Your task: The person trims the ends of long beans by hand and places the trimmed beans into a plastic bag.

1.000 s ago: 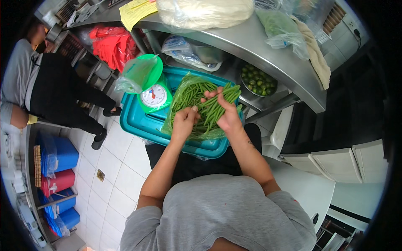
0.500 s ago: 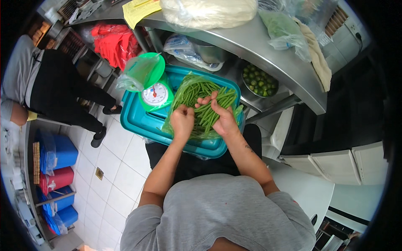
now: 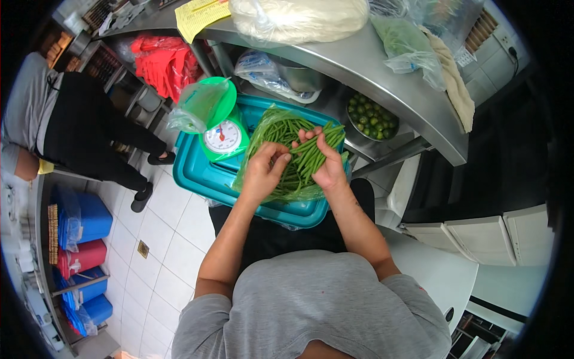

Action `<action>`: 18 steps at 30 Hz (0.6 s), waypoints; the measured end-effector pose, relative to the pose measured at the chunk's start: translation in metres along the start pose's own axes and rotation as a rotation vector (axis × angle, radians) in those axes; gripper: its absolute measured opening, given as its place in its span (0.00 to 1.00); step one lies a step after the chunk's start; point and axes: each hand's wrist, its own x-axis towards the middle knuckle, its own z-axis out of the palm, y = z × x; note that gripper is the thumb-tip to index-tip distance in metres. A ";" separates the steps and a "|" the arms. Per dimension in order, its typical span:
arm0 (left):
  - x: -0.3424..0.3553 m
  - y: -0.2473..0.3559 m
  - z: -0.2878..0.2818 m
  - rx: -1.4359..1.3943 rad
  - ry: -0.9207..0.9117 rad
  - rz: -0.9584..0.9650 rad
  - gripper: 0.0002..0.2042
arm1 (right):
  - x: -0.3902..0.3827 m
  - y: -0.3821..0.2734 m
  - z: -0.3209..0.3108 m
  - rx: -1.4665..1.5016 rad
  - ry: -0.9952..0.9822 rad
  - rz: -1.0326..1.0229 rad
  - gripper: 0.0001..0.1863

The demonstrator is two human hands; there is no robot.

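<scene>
Many green beans (image 3: 281,128) lie in an open green plastic bag (image 3: 256,143) on a teal plastic lid or tub (image 3: 194,170) in front of me. A bunch of the beans rests in my right hand (image 3: 330,170), its fingers curled round the bunch from the far side and its thumb on the near side. My left hand (image 3: 263,170) is over the bag's left part, with thumb and fingertips pinched together beside the bunch. What sits in that pinch is too small to make out. Left of the bag stands a green dial scale (image 3: 222,137) with a clear plastic bag (image 3: 200,105) on its pan.
Beyond the tub runs a steel table (image 3: 359,57) with a large white bag (image 3: 299,21) on top. Under it sits a bowl of small green fruits (image 3: 372,119). At left, a person (image 3: 84,113) bends over shelves, and blue bins (image 3: 84,218) are stacked.
My left hand has moved slightly right, toward the bunch, and its pinched fingertips now show. My right hand has shifted a little right with the beans, its thumb now more upright.
</scene>
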 end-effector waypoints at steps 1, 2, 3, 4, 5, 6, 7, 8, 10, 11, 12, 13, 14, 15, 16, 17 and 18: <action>0.001 0.002 0.000 0.029 -0.003 0.040 0.04 | -0.001 0.000 0.000 -0.001 0.000 -0.001 0.07; 0.001 0.005 0.001 0.058 -0.005 0.080 0.04 | -0.001 0.000 0.000 -0.003 -0.007 0.021 0.07; 0.001 0.006 0.002 0.057 -0.005 0.080 0.04 | -0.001 -0.001 0.000 -0.005 -0.015 0.044 0.07; 0.000 0.008 0.003 0.024 -0.016 0.077 0.04 | -0.001 -0.001 -0.001 -0.005 -0.015 0.043 0.07; -0.001 0.010 0.004 -0.008 -0.026 0.073 0.04 | -0.001 0.000 -0.002 -0.004 0.004 0.034 0.07; -0.001 0.011 0.004 -0.008 -0.026 0.073 0.04 | 0.000 0.000 -0.004 -0.002 0.024 0.025 0.07; -0.002 0.011 0.004 -0.014 -0.066 0.052 0.04 | 0.000 0.001 -0.004 -0.001 0.023 0.025 0.07; -0.002 0.012 0.004 -0.021 -0.105 0.031 0.05 | 0.000 0.001 -0.003 -0.010 0.010 0.034 0.07; -0.003 0.012 0.005 0.030 -0.082 0.099 0.04 | 0.000 0.002 -0.004 -0.019 -0.005 0.040 0.06; -0.003 0.012 0.007 0.080 -0.058 0.167 0.05 | 0.000 0.002 -0.005 0.002 0.008 0.056 0.07; -0.003 0.012 0.009 0.079 -0.059 0.168 0.05 | 0.000 0.003 -0.006 0.022 0.020 0.072 0.07; -0.004 0.010 0.013 0.156 0.004 0.251 0.04 | 0.000 0.004 -0.007 0.022 0.019 0.072 0.07; -0.005 0.009 0.016 0.233 0.068 0.334 0.02 | -0.001 0.005 -0.008 0.006 0.040 0.077 0.08; -0.006 0.007 0.019 0.232 0.067 0.336 0.02 | -0.002 0.005 -0.009 -0.010 0.061 0.081 0.08; -0.008 0.004 0.021 0.277 0.126 0.294 0.03 | -0.004 0.007 -0.003 -0.008 0.059 0.085 0.08; -0.011 0.001 0.023 0.322 0.185 0.252 0.04 | -0.008 0.009 0.004 -0.175 0.111 0.023 0.08; -0.014 -0.005 0.026 0.324 0.188 0.250 0.04 | -0.012 0.010 0.012 -0.342 0.162 -0.039 0.08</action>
